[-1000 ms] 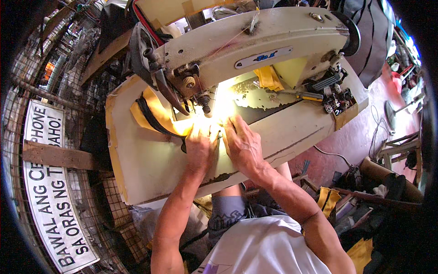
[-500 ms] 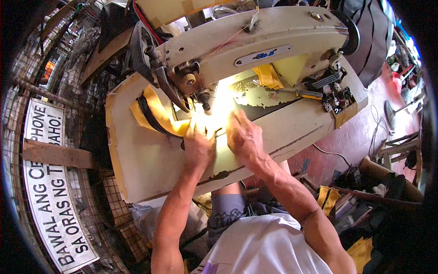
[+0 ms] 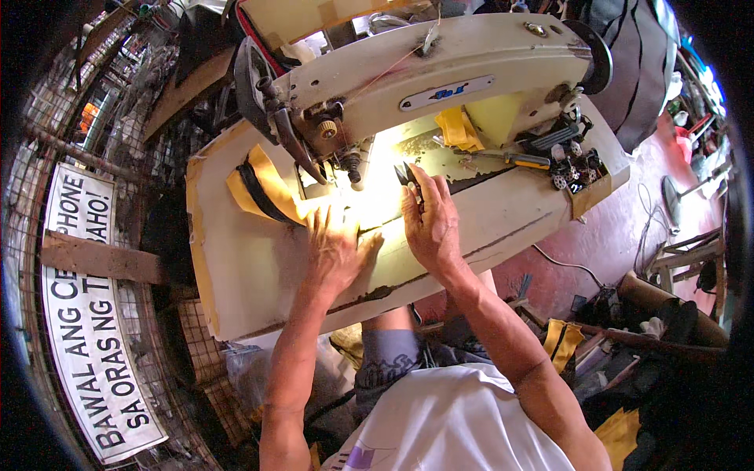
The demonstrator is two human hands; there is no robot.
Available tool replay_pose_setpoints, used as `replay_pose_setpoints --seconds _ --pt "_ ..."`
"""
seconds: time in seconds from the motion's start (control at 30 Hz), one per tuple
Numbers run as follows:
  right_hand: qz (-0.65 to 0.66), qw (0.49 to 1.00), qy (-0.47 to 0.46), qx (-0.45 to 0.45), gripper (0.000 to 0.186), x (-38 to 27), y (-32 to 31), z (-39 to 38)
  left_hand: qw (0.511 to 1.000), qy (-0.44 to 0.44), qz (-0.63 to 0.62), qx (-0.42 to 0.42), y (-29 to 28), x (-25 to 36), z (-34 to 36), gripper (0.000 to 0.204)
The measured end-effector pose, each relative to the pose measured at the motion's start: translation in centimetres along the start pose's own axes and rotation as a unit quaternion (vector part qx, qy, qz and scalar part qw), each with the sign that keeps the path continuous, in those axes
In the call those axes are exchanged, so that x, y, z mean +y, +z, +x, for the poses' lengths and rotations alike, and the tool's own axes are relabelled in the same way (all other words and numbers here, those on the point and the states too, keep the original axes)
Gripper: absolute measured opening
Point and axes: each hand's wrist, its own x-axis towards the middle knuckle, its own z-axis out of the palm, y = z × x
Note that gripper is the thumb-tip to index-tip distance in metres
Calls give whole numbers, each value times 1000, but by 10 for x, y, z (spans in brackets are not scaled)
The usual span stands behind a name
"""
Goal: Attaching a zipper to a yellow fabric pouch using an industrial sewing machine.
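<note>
- Left hand [image 3: 331, 243] is palm down by the needle end of the machine [image 3: 471, 78], fingers stretched forward and thumb stuck out to the right, so pretty loose and flat.
- Its fingertips are at the near end of the yellow strip [image 3: 276, 185] — the glare's so bright there I can't tell if they're pinching it or just resting on it.
- That strip lies on the table [image 3: 255, 286], curving up and left from the fingers, with a black band [image 3: 257, 191] running along it.
- Right hand [image 3: 432, 224] is curled around some snips [image 3: 405, 173], dark blades poking out toward the needle. It's to the right of the left hand, and the two aren't touching.
- Under the machine's arm there's a folded yellow scrap [image 3: 459, 129].
- Right of that, a screwdriver [image 3: 518, 159] with a yellow-and-black handle — its handle end is just beside a tray of bobbins [image 3: 572, 163] at the table's right end.
</note>
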Motion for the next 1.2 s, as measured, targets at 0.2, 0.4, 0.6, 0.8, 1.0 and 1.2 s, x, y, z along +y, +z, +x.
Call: replay_pose_setpoints --seconds 0.2,0.4,0.6,0.8,1.0,1.2 --pt "19 1000 -2 3 39 -3 -2 1 997 -38 -56 -39 -8 -9 -11 26" --pt "106 992 20 -62 22 -2 -11 2 955 -147 -257 11 -33 8 -12 24" --pt "204 974 5 -99 17 4 -4 1 939 -180 -293 26 -23 8 -6 22" --pt "204 939 130 -245 21 -5 -6 12 938 -191 -289 32 1 1 7 24" --pt "127 953 147 -231 16 -3 -8 23 925 -209 -309 77 4 7 19 23" --pt "128 961 124 -211 18 -1 -9 20 867 -280 -411 27 2 7 19 16"
